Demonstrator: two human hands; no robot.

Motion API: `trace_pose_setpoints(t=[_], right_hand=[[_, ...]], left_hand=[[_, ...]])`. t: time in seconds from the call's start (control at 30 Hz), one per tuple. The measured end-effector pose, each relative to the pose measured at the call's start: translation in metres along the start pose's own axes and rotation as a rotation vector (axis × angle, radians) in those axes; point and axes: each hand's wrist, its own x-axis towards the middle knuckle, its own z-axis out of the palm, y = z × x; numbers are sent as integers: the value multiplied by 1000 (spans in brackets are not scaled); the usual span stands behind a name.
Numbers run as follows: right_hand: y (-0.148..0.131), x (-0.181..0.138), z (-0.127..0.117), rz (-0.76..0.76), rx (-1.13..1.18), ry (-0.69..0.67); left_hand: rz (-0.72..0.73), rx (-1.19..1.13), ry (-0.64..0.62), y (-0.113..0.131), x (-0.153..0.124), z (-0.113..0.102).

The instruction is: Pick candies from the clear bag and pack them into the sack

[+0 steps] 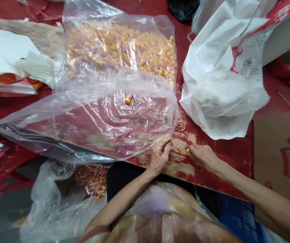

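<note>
Shiny lilac-and-gold top (pixel 155 204) nearest; your right hand (pixel 203 156) pinches a small yellow plastic-looking piece (pixel 188 150), likely light, stiff, best side-gripped; left hand (pixel 159 157): grip unclear.

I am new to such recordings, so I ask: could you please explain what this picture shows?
No machine is here: the bare left hand and right hand belong to a person, whose head-worn camera looks forward and down. On the red table lies clear plastic, with many yellow-and-pink pieces toward its far side. A white bag is at the right. The right hand holds a small yellow piece; the left is at the plastic's near edge, its hold unclear.
</note>
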Motion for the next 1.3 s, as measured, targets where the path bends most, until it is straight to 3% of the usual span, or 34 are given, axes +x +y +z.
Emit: trace_pose_setpoints(t=[0.13, 0.23, 0.3, 0.4, 0.57, 0.67, 0.8, 1.0, 1.07, 1.17, 1.3], right_hand=[[-2, 7, 11, 12, 834, 109], [-14, 10, 20, 90, 1491, 10], [-20, 11, 22, 138, 1800, -38], [-22, 10, 22, 157, 2037, -86], [-21, 6, 23, 120, 2149, -143], [-26, 2, 23, 107, 2038, -16], [-30, -7, 20, 53, 1544, 306], [-25, -17, 4, -144, 955, 462], [-22, -18, 0, -132, 635, 441], [-20, -16, 2, -3, 162, 256], [-21, -11, 10, 15, -64, 90]], left_hand=[[58, 55, -14, 2, -8, -12], [24, 26, -11, 4, -15, -20], [-13, -16, -19, 4, -18, -20], [-35, -49, -46, 5, -20, -16], [-47, -65, -59, 4, -22, -10], [-47, -78, -60, 3, -23, -10], [-51, -62, -60, 5, -25, -10], [-41, -68, -58, 4, -26, -6], [-42, -56, -57, 2, -27, -6], [-61, -16, -59, -1, -28, -7], [-83, 38, -56, -3, -27, -9]])
